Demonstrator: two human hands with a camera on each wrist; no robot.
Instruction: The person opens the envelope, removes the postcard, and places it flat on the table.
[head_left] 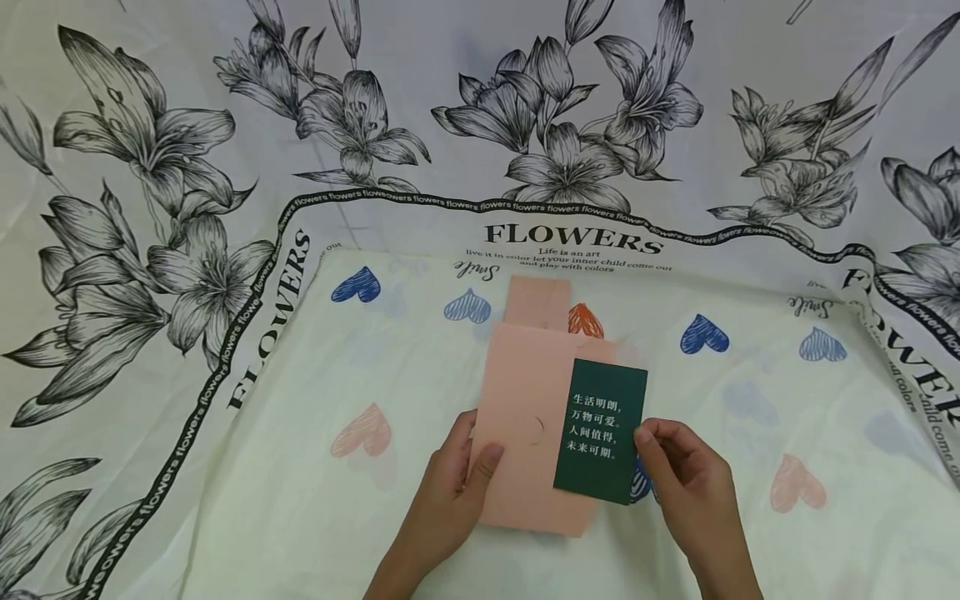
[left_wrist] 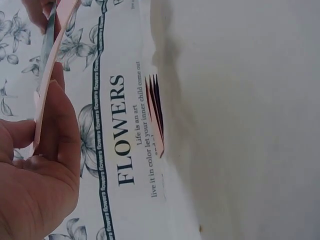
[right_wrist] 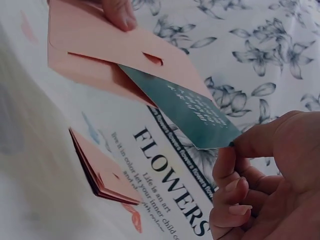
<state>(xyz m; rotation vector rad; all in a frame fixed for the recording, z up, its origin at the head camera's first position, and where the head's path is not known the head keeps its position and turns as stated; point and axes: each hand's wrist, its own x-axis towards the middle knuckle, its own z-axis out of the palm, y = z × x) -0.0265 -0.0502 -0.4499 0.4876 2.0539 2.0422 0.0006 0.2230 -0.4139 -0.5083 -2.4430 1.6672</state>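
My left hand point(head_left: 457, 492) grips a pink envelope point(head_left: 517, 400) by its left side, thumb on the face. With thumb and index finger my right hand point(head_left: 690, 475) pinches the right edge of a dark green card point(head_left: 603, 433) printed with white Chinese characters. In the right wrist view, part of the card point(right_wrist: 195, 112) sits within the side opening of the envelope point(right_wrist: 115, 37), which has a small curved slit. The card's inner end is hidden. The left wrist view shows the envelope point(left_wrist: 47, 85) nearly edge-on between the left thumb and fingers.
Just beyond the held envelope, a small stack of pink envelopes point(head_left: 537, 302) lies on the cloth; its layered edges point(left_wrist: 156, 115) show in the left wrist view. The white cloth point(head_left: 262, 500) carries hearts, black flowers and lettering, with soft creases.
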